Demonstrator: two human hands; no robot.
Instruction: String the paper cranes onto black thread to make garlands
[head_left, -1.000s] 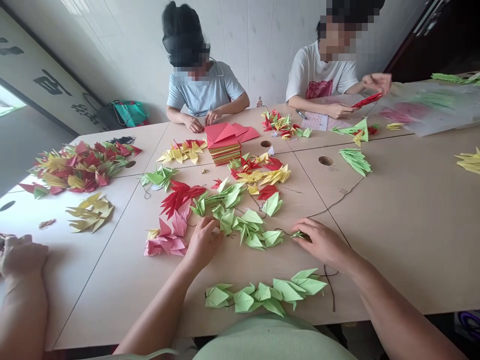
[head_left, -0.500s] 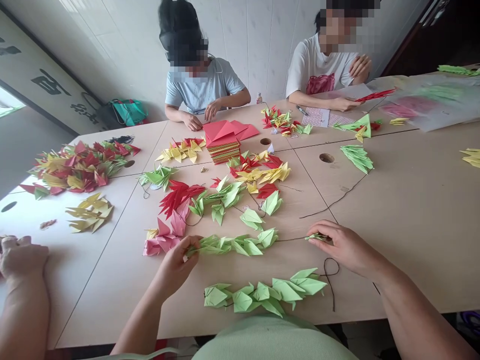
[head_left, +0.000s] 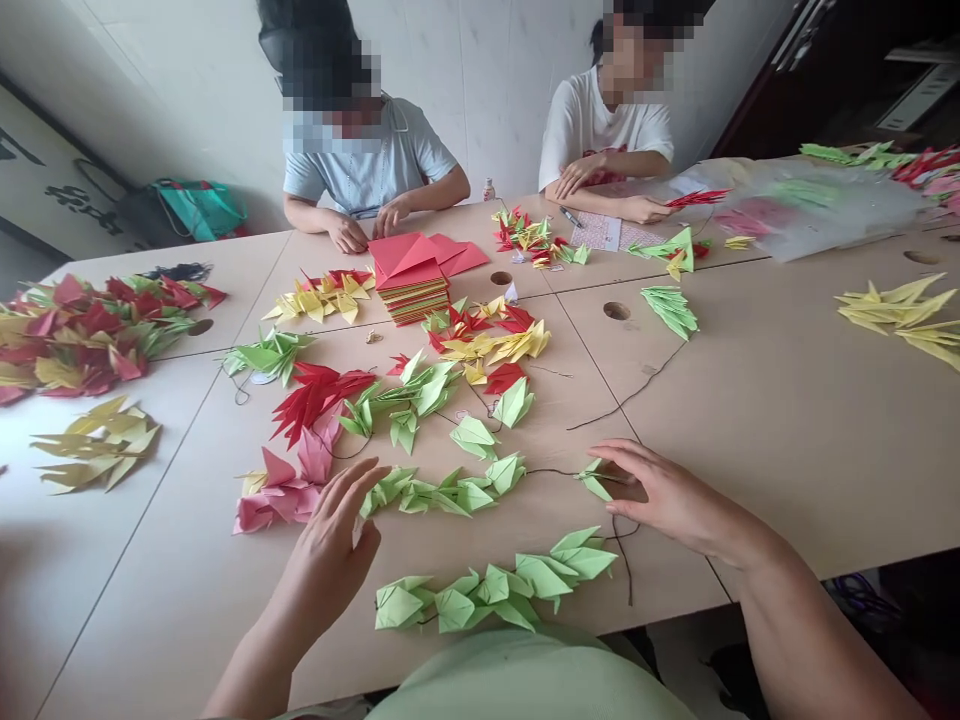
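A string of light green folded paper cranes (head_left: 469,494) lies across the table in front of me. At its left end is my left hand (head_left: 330,545), open, thumb apart from the fingers and nothing gripped. A dark cord runs from the string's right end to a single green paper crane (head_left: 595,480). Beside that crane my right hand (head_left: 667,500) is open, its fingertips close to or touching it. Nearer to me lies a second green crane string (head_left: 495,590), with a loop of dark cord at its right end.
Pink cranes (head_left: 281,490), red cranes (head_left: 319,395) and yellow cranes (head_left: 97,442) lie to the left, near a mixed crane heap (head_left: 90,330). A stack of red paper (head_left: 412,290) stands farther back. Two people sit across the table. A table hole (head_left: 616,311) is at right.
Both hands have opened. The left has let go of the string's left end, the right of the single green crane, which lies on the table. The view has shifted to the right.
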